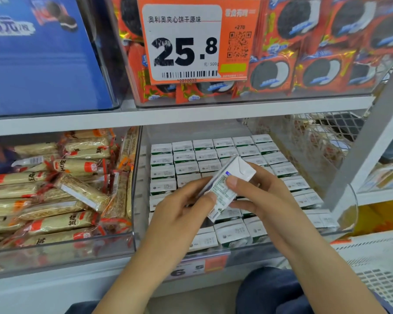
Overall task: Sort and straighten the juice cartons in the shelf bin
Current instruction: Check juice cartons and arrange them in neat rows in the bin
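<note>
A clear plastic shelf bin holds several small white-and-green juice cartons standing upright in rows. Above the middle of the bin both hands hold one white carton tilted, its folded top pointing up and right. My left hand pinches its lower left side with thumb and fingers. My right hand grips it from the right, thumb pressed on the printed face. The hands hide the cartons beneath them.
To the left, another clear bin holds wrapped cracker bars. The shelf above carries red cookie packs behind an orange price sign. A wire mesh panel and a white upright post stand at the right.
</note>
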A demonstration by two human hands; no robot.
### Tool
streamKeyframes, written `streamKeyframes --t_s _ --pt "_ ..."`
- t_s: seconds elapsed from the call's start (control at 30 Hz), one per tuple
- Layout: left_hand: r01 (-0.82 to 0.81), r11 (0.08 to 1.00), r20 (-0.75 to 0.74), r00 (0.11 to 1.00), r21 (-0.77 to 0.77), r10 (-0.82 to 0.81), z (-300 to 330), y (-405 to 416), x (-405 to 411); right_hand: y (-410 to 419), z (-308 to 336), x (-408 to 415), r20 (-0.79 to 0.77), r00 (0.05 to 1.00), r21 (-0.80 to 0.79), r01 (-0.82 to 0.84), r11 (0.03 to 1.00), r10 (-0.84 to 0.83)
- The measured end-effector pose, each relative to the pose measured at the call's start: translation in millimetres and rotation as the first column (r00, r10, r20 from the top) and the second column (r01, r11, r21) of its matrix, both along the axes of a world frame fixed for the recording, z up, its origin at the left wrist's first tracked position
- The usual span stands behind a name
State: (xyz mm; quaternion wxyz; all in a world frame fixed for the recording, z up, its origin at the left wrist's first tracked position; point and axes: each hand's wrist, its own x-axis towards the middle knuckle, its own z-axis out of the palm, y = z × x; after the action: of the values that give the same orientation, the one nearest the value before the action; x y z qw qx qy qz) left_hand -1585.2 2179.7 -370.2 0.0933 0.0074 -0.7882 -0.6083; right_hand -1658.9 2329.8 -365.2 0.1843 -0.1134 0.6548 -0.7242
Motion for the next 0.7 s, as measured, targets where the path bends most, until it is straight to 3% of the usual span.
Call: streamKeyframes --t_s 0.03,0.1,0.13,0.23,0.33,0.43,0.53,0.63,0.7 --pt "-0.032 0.988 -0.008 0.999 -0.154 0.031 -2.6 0.0 0.0 -2.6 -0.2 0.5 0.001 1.000 0.001 0.029 1.000 -0.029" --pt "-0.143 0.870 -0.110 0.989 -0.472 0.102 -8.7 1.2 -1.4 -7.4 -0.4 1.3 0.001 0.996 -0.015 0.085 0.996 -0.085" --pt "-0.188 0.823 -0.167 0.979 -0.536 0.115 -9.9 2.1 -2.3 -9.1 -0.7 1.5 -0.001 0.994 -0.030 0.107 0.994 -0.107" --pt "-0.280 0.807 -0.247 0.954 -0.520 0.172 -10.7 3.1 -2.9 -11.8 -2.1 2.2 -0.001 0.991 -0.067 0.130 0.989 -0.130" --pt "-0.348 0.841 -0.306 0.924 -0.414 0.231 -10.9 1.8 -2.7 -13.7 -2.5 2.7 -0.039 0.995 -0.046 0.090 0.995 -0.092" --pt "-0.238 0.971 -0.220 0.949 -0.026 0.227 -5.7 -1.1 -4.0 -11.9 -1.7 2.1 -0.077 0.996 -0.073 0.044 0.996 -0.049" --pt "-0.065 0.953 -0.122 0.987 0.297 0.106 -2.1 -4.8 -3.9 -9.1 -1.0 1.4 -0.102 0.993 -0.129 0.046 0.991 -0.060" --pt "0.008 0.925 -0.041 0.999 0.381 0.009 -4.8 -5.0 -4.0 -8.7 -0.9 1.4 -0.120 0.988 -0.183 0.078 0.980 -0.101" --pt "0.013 0.957 -0.015 1.000 0.290 -0.009 -7.1 -4.0 -4.7 -8.7 -0.6 1.9 -0.140 0.982 -0.202 0.094 0.975 -0.124"
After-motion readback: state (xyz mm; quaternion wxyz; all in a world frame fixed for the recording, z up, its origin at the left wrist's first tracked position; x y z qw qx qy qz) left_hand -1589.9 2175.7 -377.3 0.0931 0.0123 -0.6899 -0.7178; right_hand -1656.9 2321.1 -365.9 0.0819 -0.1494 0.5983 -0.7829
